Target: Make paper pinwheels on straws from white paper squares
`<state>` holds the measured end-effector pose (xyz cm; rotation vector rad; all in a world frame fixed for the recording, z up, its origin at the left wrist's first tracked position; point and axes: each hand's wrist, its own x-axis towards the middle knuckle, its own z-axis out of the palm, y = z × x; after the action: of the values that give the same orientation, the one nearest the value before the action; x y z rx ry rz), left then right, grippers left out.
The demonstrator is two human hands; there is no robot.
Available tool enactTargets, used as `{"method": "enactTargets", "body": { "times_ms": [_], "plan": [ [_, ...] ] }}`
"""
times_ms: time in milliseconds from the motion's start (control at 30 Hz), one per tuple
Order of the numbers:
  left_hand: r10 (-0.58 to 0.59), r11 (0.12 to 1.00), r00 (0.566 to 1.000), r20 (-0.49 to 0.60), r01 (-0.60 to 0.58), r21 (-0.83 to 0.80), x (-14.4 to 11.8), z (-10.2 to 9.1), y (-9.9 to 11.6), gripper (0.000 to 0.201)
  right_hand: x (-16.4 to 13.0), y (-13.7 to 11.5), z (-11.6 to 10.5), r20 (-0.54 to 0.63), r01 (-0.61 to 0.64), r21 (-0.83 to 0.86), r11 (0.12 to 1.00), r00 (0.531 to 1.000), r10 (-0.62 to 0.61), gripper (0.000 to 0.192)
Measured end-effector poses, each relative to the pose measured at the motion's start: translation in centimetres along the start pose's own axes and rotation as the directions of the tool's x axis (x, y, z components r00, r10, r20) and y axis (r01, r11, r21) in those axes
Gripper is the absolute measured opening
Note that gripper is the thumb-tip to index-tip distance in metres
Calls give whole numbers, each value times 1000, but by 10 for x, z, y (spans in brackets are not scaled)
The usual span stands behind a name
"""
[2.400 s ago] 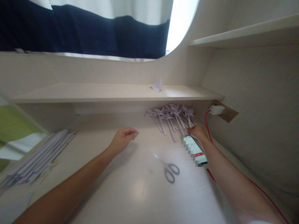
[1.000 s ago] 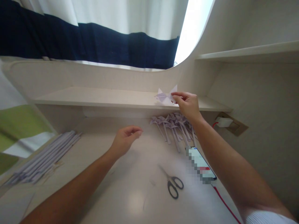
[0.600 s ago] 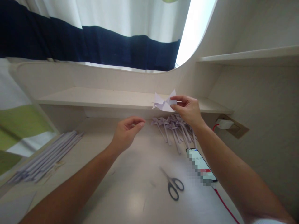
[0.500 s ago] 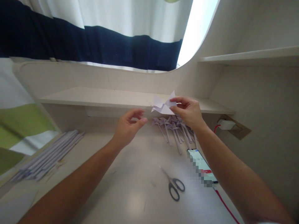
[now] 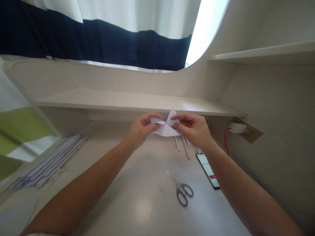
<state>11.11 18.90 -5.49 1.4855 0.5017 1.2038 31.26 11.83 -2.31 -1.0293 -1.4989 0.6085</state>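
- Folded paper piece (image 5: 165,128), pale lilac, held up in the air above the desk (image 5: 137,183), in front of the edge of the low shelf (image 5: 118,100).
- Left hand (image 5: 141,129) pinched on the paper's left flap, thumb and fingertips closed on it.
- Right hand (image 5: 193,127) pinched on the paper's right flap, fingers closed around its upper point.
- Both hands close together, almost touching over the paper.
- Finished paper pinwheels (image 5: 182,146) lying on the desk just behind the right hand, mostly hidden by it; only stems showing.
- Scissors (image 5: 180,190) flat on the desk, nearer the camera than the hands, blades closed.
- Phone (image 5: 208,165) on the desk just right of the scissors, screen lit, beside the right forearm.
- Red cable (image 5: 225,141) running up to a white plug (image 5: 235,127) in the wall, right of the phone.
- Bundle of rolled paper sticks (image 5: 49,160) at the desk's far left, well apart from the hands.
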Motion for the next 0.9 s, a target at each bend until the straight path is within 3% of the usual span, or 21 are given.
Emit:
{"method": "enactTargets", "body": {
  "times_ms": [100, 233, 500, 633, 733, 900],
  "plan": [
    [-1, 999, 998, -65, 4, 49, -6, 5, 5, 25, -3, 1, 1, -11, -23, -1, 1000, 1000, 23, 17],
    [25, 996, 994, -105, -16, 87, -12, 9, 11, 25, -5, 4, 5, 45, -27, 70, 997, 999, 24, 32],
    [108, 991, 981, -161, -94, 92, -12, 9, 7, 27, 4, 9, 12, 11, 44, 46, 998, 999, -45, 30],
    [137, 990, 973, -186, -137, 12, -6, 12, 3, 35, 42, 17, -3, -101, 25, -165, 986, 994, -42, 31],
    [120, 992, 978, -169, -124, -11, -5, 12, 0, 37, 84, 29, -23, -242, -68, -500, 863, 968, -64, 33],
    [105, 994, 985, -140, -99, 48, -12, 9, -7, 34, 139, 50, -50, -348, -205, -618, 759, 937, -30, 39]
  ]
}}
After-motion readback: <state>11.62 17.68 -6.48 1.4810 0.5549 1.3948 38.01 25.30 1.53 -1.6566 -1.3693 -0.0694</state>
